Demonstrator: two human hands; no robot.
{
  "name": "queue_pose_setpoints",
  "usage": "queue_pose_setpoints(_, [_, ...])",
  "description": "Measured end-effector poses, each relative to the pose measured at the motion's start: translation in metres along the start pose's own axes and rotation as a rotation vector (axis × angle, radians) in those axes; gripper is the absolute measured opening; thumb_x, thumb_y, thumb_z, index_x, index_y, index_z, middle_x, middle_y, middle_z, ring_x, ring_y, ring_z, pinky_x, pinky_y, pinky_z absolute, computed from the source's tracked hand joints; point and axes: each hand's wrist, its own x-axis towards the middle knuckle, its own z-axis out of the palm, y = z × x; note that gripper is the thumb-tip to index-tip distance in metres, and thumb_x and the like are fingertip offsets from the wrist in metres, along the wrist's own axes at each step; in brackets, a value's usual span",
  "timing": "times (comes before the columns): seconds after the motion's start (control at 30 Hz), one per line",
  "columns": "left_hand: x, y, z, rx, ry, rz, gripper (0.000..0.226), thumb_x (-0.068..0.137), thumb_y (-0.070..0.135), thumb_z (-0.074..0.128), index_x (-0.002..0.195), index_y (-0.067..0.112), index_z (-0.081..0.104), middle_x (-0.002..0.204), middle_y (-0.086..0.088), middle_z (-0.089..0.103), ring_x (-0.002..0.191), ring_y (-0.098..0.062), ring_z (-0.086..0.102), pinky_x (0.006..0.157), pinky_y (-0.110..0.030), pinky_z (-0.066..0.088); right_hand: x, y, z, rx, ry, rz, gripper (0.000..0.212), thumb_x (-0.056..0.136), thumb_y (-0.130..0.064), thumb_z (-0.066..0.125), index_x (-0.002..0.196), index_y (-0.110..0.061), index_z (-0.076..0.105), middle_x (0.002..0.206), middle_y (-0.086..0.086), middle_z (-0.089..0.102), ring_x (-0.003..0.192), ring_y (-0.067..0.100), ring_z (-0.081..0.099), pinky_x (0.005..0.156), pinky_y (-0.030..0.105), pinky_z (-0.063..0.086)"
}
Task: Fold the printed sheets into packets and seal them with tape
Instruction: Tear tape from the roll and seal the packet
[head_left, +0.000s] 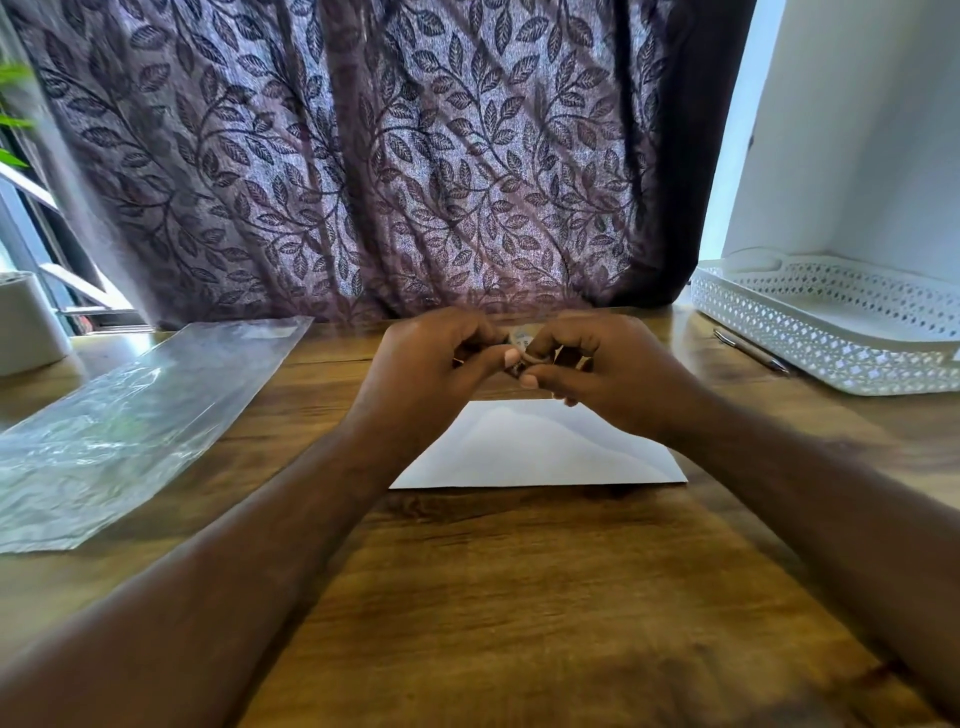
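Both hands meet at the middle of the desk, fingers curled inward and thumbs pressed forward. The left hand (431, 358) and the right hand (608, 374) together pinch a small item (519, 343), dark with a pale patch, held between the thumbs and fingertips. It is mostly hidden by the fingers and blurred, so I cannot tell what it is. The knuckles of the two hands almost touch, and both bare forearms run back toward the camera.

Just on the near side of the hands, a plain white sheet of paper (540, 452) lies flat on the brown wood-grain desk (493, 597), its near edge straight. Its far edge is covered by the right hand in this view. Neither hand grips the sheet.

To the left, well apart from the sheet, a long clear crinkled plastic sleeve (130, 415) lies at an angle on the desk. Beyond it, at the left edge, stands a white round cup (28, 325). To the right, a white perforated plastic tray (831, 358) sits by the wall, with a slim metallic pen (750, 351) lying just beside its near corner. Behind the desk hangs a purple curtain with a dark leaf pattern (389, 156), and green plant leaves (13, 119) show at the far left.
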Motion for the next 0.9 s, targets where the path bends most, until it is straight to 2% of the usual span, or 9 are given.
queue_pose_setpoints(0.13, [0.0007, -0.0012, -0.0004, 0.104, -0.006, 0.073, 0.007, 0.092, 0.021, 0.070, 0.088, 0.015, 0.073, 0.076, 0.009, 0.060, 0.064, 0.000, 0.050, 0.057, -0.009, 0.033, -0.0002, 0.0004, -0.0010, -0.030, -0.010, 0.001, 0.010, 0.084, -0.024, 0.080, 0.085, -0.028, 0.072, 0.075, -0.010, 0.065, 0.066, 0.009, 0.064, 0.062, 0.042, 0.057])
queue_pose_setpoints(0.23, [0.0007, -0.0003, 0.0004, 0.090, -0.021, 0.070, 0.008, 0.093, 0.021, 0.068, 0.090, 0.015, 0.072, 0.079, 0.008, 0.064, 0.067, -0.002, 0.055, 0.060, -0.006, 0.036, 0.0002, -0.0020, -0.0011, -0.024, -0.004, -0.005, 0.008, 0.085, -0.024, 0.079, 0.085, -0.027, 0.071, 0.075, -0.010, 0.065, 0.065, 0.008, 0.065, 0.061, 0.039, 0.058])
queue_pose_setpoints(0.3, [0.0005, 0.0009, -0.0004, 0.034, -0.027, 0.050, 0.006, 0.092, 0.021, 0.069, 0.091, 0.016, 0.073, 0.079, 0.011, 0.065, 0.071, -0.003, 0.060, 0.061, -0.005, 0.039, 0.0004, -0.0030, -0.0013, 0.007, -0.001, 0.001, 0.005, 0.086, -0.022, 0.078, 0.087, -0.021, 0.073, 0.076, -0.006, 0.067, 0.063, 0.010, 0.066, 0.059, 0.035, 0.058])
queue_pose_setpoints(0.43, [0.0009, 0.0004, -0.0024, 0.027, -0.011, 0.028, 0.004, 0.087, 0.019, 0.073, 0.084, 0.019, 0.072, 0.070, 0.021, 0.059, 0.067, 0.006, 0.058, 0.058, -0.003, 0.036, 0.0006, -0.0025, -0.0020, 0.023, -0.017, -0.019, 0.005, 0.087, -0.018, 0.078, 0.089, -0.018, 0.073, 0.074, -0.004, 0.068, 0.059, 0.011, 0.067, 0.057, 0.034, 0.058])
queue_pose_setpoints(0.57, [0.0009, -0.0031, -0.0027, 0.037, -0.021, 0.026, 0.005, 0.085, 0.017, 0.074, 0.081, 0.015, 0.075, 0.070, 0.015, 0.065, 0.067, 0.001, 0.061, 0.057, -0.004, 0.037, -0.0002, -0.0024, -0.0029, -0.031, -0.042, -0.037, 0.006, 0.086, -0.020, 0.079, 0.089, -0.021, 0.074, 0.072, -0.009, 0.067, 0.062, 0.006, 0.068, 0.057, 0.028, 0.057])
queue_pose_setpoints(0.7, [0.0006, -0.0046, -0.0022, 0.064, -0.037, 0.027, 0.009, 0.086, 0.017, 0.073, 0.078, 0.014, 0.074, 0.069, 0.012, 0.066, 0.059, 0.000, 0.056, 0.054, -0.006, 0.036, -0.0015, -0.0015, -0.0011, -0.016, -0.044, -0.031, 0.005, 0.085, -0.019, 0.079, 0.088, -0.020, 0.075, 0.073, -0.007, 0.069, 0.061, 0.006, 0.068, 0.058, 0.030, 0.058])
queue_pose_setpoints(0.8, [0.0008, -0.0055, -0.0019, 0.008, -0.019, -0.030, 0.009, 0.089, 0.018, 0.072, 0.080, 0.015, 0.073, 0.070, 0.008, 0.069, 0.064, -0.008, 0.062, 0.055, -0.015, 0.044, -0.0011, -0.0006, 0.0003, 0.046, -0.034, 0.006, 0.005, 0.086, -0.017, 0.079, 0.088, -0.018, 0.074, 0.074, -0.005, 0.070, 0.062, 0.009, 0.070, 0.060, 0.033, 0.060])
queue_pose_setpoints(0.87, [0.0009, -0.0073, -0.0015, -0.158, -0.016, -0.122, 0.001, 0.088, 0.018, 0.074, 0.089, 0.018, 0.074, 0.074, 0.005, 0.072, 0.068, -0.010, 0.068, 0.062, -0.020, 0.054, -0.0007, 0.0011, 0.0003, 0.104, -0.021, 0.021, 0.005, 0.086, -0.013, 0.078, 0.090, -0.014, 0.075, 0.079, -0.003, 0.071, 0.066, 0.012, 0.071, 0.063, 0.036, 0.062])
queue_pose_setpoints(0.9, [0.0008, -0.0075, -0.0017, -0.239, -0.019, -0.155, 0.008, 0.086, 0.018, 0.076, 0.094, 0.019, 0.075, 0.078, 0.005, 0.073, 0.071, -0.010, 0.070, 0.067, -0.022, 0.057, -0.0007, 0.0024, 0.0003, 0.134, -0.010, 0.031, 0.008, 0.086, -0.010, 0.078, 0.091, -0.015, 0.075, 0.082, -0.004, 0.071, 0.068, 0.013, 0.072, 0.065, 0.038, 0.063])
